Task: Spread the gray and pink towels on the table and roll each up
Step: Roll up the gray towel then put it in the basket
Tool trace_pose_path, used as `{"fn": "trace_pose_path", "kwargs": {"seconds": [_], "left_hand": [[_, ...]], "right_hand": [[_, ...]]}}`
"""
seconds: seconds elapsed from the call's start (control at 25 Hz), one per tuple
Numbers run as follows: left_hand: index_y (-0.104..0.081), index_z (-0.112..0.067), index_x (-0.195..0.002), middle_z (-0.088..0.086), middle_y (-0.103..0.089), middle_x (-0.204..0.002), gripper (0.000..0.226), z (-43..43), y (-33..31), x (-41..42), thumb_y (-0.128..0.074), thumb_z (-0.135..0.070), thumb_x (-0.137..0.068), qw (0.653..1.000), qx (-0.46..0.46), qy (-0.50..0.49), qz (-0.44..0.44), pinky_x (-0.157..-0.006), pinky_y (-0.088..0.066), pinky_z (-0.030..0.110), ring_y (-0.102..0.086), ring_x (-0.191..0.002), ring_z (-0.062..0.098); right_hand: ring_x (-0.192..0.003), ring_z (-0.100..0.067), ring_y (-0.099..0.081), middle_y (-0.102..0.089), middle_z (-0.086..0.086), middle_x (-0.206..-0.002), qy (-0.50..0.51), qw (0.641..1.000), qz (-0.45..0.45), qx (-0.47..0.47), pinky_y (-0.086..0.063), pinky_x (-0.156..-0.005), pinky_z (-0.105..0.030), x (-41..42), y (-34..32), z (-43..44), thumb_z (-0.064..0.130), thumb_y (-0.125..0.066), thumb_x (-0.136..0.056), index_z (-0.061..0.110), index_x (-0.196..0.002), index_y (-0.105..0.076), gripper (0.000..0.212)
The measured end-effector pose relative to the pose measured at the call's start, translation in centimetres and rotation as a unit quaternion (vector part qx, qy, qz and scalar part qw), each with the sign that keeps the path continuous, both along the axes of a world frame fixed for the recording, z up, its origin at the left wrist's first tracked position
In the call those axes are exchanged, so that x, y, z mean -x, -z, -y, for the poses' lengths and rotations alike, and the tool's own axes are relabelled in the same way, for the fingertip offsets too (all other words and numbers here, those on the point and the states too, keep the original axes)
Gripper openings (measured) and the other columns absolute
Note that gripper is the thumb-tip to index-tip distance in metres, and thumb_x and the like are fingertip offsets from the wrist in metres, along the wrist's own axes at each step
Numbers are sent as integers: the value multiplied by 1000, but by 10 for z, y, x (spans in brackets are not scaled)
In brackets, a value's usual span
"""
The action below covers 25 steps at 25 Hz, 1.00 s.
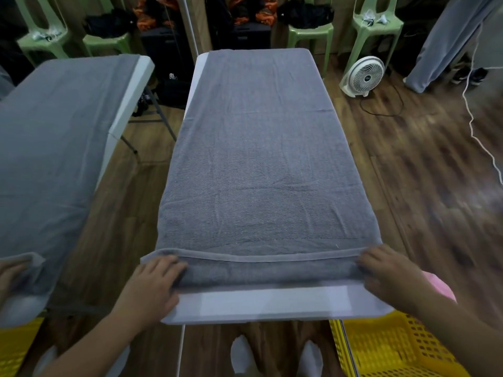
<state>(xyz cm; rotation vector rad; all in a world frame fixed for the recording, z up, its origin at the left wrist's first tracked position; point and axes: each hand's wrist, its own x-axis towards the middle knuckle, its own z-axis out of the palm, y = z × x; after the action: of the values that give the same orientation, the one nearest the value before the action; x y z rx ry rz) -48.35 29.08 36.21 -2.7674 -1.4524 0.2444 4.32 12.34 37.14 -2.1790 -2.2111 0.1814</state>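
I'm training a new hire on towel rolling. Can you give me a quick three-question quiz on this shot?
1. True or false: the gray towel is already fully rolled.
2. Where are the left hand and right hand on the towel? A) at the far end B) at the two ends of the roll along the near edge C) together in the middle
3. Fill in: the pink towel peeks out just behind the ___ hand.

Key: 1 false, only the near edge is rolled; 2 B; 3 right.
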Motion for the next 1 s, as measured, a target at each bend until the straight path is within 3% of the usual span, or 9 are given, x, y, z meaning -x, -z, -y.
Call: {"fn": "trace_pose_path", "kwargs": {"seconds": [0.08, 0.12, 0.24, 0.4, 0.56, 0.64, 0.76, 0.88, 1.0], "left_hand": [[-60, -22, -125, 2, -61, -125, 54, 3, 8, -4, -48, -39, -75, 999, 18, 15, 27, -90, -51, 44, -58, -111, 24], [-64, -21, -117, 1, -64, -119, 47, 0, 9, -6, -45, -37, -77, 999, 22, 0, 43, -88, -52, 42, -60, -107, 23], [-66, -25, -91, -4, -68, -94, 30, -7, 6, -3, -39, -34, -84, 996, 17, -31, 81, -80, -51, 41, -64, -89, 19], [-48, -38, -77, -14, -55, -68, 19, -40, -18, -11, -44, -28, -93, 986, 63, -88, 123, -88, -37, 39, -50, -69, 0], [-52, -38, -93, -11, -63, -87, 8, -97, -28, -26, -56, -31, -92, 993, -16, -90, 75, -85, -40, 42, -56, -83, 13], [-58, -30, -110, -3, -63, -108, 22, -99, -17, -30, -59, -33, -88, 995, -59, -64, 55, -92, -43, 47, -57, -101, 20], [-59, -28, -121, -4, -60, -125, 45, -76, 2, -31, -54, -42, -78, 999, -11, 23, 36, -104, -40, 49, -55, -115, 20], [-61, -25, -124, -4, -62, -126, 48, -75, 19, -23, -46, -41, -81, 998, 9, 26, 51, -107, -39, 48, -56, -115, 19], [-68, -26, -104, -6, -69, -107, 36, -80, 22, -16, -36, -35, -88, 994, 0, 11, 113, -107, -36, 45, -63, -102, 17]], "right_hand": [[-103, -21, -61, -66, 2, -113, 7, 1000, -16, 8, -54, -87, -42, 4, 16, 9, 19, -80, -66, 19, -107, -70, 42], [-102, -21, -61, -67, 3, -110, 20, 999, -30, 3, -53, -87, -42, 3, 21, 7, 20, -73, -73, 21, -102, -71, 30], [-80, -16, -57, -62, 11, -82, 87, 992, -79, 35, -46, -69, -35, 3, 10, -12, 28, -50, -84, 33, -76, -56, 11], [-70, -19, -53, -58, 8, -74, 132, 982, -91, 96, -40, -60, -35, -14, -19, -58, 28, -50, -90, 29, -76, -49, 14], [-85, -24, -56, -66, 0, -91, 143, 987, -32, 70, -45, -65, -35, -26, -19, -114, 25, -54, -87, 27, -88, -61, 7], [-89, -30, -57, -66, -5, -94, 92, 995, 18, -24, -52, -71, -40, -22, -3, -111, 18, -67, -78, 19, -93, -67, 15], [-98, -28, -61, -68, -4, -106, 15, 998, 39, -48, -52, -85, -44, -10, 22, -84, 21, -71, -71, 15, -103, -70, 32], [-97, -27, -66, -71, -5, -107, 53, 995, -2, -82, -42, -94, -33, -5, 38, -79, 19, -58, -78, 12, -98, -73, 27], [-82, -27, -67, -71, -5, -87, 80, 993, -37, -73, -52, -85, -38, -1, 27, -81, 7, -67, -77, 15, -77, -66, 8]]}}
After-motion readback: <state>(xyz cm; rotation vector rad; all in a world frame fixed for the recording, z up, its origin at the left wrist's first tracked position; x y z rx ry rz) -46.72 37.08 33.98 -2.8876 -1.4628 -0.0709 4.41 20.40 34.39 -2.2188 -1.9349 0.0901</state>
